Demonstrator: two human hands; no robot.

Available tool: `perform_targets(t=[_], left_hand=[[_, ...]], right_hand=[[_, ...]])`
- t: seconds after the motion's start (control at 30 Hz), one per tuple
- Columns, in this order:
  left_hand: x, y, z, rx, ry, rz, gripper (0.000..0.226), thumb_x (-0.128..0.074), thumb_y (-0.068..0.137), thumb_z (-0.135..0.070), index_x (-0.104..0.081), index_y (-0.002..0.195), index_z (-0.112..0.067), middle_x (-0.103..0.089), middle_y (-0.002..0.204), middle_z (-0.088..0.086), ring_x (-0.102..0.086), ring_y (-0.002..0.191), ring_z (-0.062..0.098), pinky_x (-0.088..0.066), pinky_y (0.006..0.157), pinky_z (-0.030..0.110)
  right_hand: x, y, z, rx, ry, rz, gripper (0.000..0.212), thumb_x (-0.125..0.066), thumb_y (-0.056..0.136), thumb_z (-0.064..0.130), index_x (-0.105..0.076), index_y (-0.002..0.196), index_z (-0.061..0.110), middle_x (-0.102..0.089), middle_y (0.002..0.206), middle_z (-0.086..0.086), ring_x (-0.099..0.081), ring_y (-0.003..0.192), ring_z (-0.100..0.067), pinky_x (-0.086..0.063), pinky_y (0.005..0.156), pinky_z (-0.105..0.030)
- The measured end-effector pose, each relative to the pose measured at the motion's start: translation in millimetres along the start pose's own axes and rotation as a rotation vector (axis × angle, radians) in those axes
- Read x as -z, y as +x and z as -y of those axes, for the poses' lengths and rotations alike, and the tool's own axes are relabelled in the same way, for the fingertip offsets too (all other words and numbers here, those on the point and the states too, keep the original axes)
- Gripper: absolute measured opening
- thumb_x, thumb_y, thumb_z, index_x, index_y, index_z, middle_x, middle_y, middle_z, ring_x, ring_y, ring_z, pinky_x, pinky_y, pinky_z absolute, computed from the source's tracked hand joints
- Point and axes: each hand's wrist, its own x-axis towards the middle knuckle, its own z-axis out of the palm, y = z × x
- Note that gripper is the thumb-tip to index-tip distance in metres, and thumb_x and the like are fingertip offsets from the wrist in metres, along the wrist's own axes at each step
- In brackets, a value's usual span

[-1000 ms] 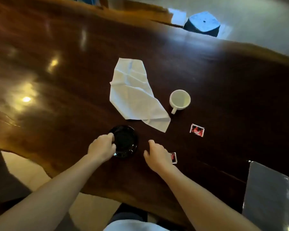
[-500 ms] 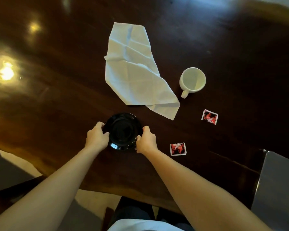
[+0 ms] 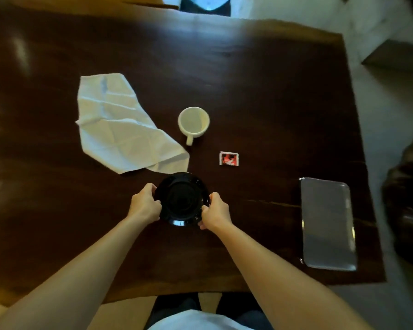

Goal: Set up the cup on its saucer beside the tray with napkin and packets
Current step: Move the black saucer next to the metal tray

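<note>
Dark polished wooden counter (image 3: 260, 75) carrying everything, seen from nearer overhead than half a second ago. Rectangular grey metal tray (image 3: 327, 223) lying bare by the right edge, toward the near right corner. Crumpled white cloth napkin (image 3: 115, 126) spread left of centre, not yet on the tray. Round glossy black saucer (image 3: 181, 198) now clasped from both sides near the middle of the near edge, where a second ago only the left hand (image 3: 144, 203) touched it: probably about to be carried rightward beside the tray. Left hand curled on the saucer's left rim, right hand (image 3: 216, 214) curled on its right rim. Small white ceramic cup (image 3: 193, 121), empty and upright, beyond the saucer toward the centre, handle pointing at the near edge, well clear of both hands. One small red-and-white paper packet (image 3: 228, 159) just right of the cup; second packet no longer visible.
</note>
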Motion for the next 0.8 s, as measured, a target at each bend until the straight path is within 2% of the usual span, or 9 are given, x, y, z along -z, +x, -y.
perform_targets(t=[0.1,0.23,0.33,0.4,0.47,0.57,0.8], left_hand=[[-36.6,-13.6,-44.0,-0.063,0.041,0.077,0.024,-0.061,0.091,-0.002,-0.052,0.099,-0.023,-0.06,0.094,0.004,-0.07,0.072,0.021,-0.055,0.045,0.024],[-90.0,-34.1,-96.8,-0.103,0.077,0.134,0.026,-0.063,0.09,-0.003,-0.053,0.103,-0.023,-0.06,0.098,0.003,-0.069,0.075,0.018,-0.055,0.047,0.025],[-125.2,-51.7,-126.6,-0.101,0.102,0.191,0.029,-0.063,0.091,-0.005,-0.05,0.108,-0.024,-0.06,0.103,0.005,-0.07,0.078,0.019,-0.063,0.061,0.033],[-145.1,-62.3,-140.4,-0.108,0.108,0.228,0.029,-0.064,0.091,-0.005,-0.05,0.109,-0.023,-0.059,0.108,0.008,-0.071,0.079,0.022,-0.062,0.057,0.03],[-161.8,-69.6,-150.7,-0.117,0.112,0.251,0.03,-0.063,0.091,-0.003,-0.051,0.112,-0.022,-0.058,0.112,0.01,-0.071,0.082,0.023,-0.061,0.054,0.028],[-183.8,-77.3,-157.5,-0.124,0.075,0.254,0.028,-0.062,0.092,-0.002,-0.051,0.111,-0.02,-0.059,0.112,0.011,-0.069,0.085,0.024,-0.063,0.057,0.031],[-215.9,-83.5,-162.1,-0.052,0.035,0.225,0.026,-0.065,0.091,-0.003,-0.052,0.103,-0.021,-0.061,0.109,0.01,-0.071,0.082,0.023,-0.06,0.052,0.027]], right_hand=[[49.1,-7.1,-33.6,-0.022,0.067,-0.053,0.028,-0.052,0.1,0.005,-0.046,0.124,0.016,-0.059,0.118,-0.012,-0.071,0.092,-0.026,-0.065,0.071,-0.043],[110.2,-11.4,-82.5,-0.029,0.104,-0.126,0.029,-0.054,0.1,0.008,-0.046,0.127,0.017,-0.06,0.119,-0.01,-0.071,0.087,-0.022,-0.064,0.064,-0.033],[148.6,-12.0,-117.7,-0.024,0.107,-0.152,0.031,-0.055,0.101,0.011,-0.047,0.131,0.016,-0.061,0.117,-0.01,-0.071,0.084,-0.022,-0.064,0.065,-0.034],[169.3,-12.4,-138.3,-0.02,0.073,-0.172,0.033,-0.057,0.1,0.012,-0.049,0.132,0.015,-0.062,0.117,-0.012,-0.071,0.087,-0.023,-0.064,0.067,-0.035],[185.8,-10.5,-156.3,-0.017,0.038,-0.193,0.026,-0.06,0.099,0.013,-0.053,0.124,0.013,-0.064,0.112,-0.013,-0.071,0.088,-0.024,-0.064,0.072,-0.039],[205.2,-3.4,-176.8,0.001,0.017,-0.205,0.015,-0.062,0.097,0.013,-0.057,0.111,0.014,-0.065,0.104,-0.011,-0.071,0.083,-0.023,-0.064,0.068,-0.037],[225.4,15.9,-195.6,0.029,-0.056,-0.19,0.013,-0.063,0.097,0.012,-0.059,0.109,0.011,-0.063,0.106,-0.011,-0.07,0.089,-0.024,-0.064,0.076,-0.041]])
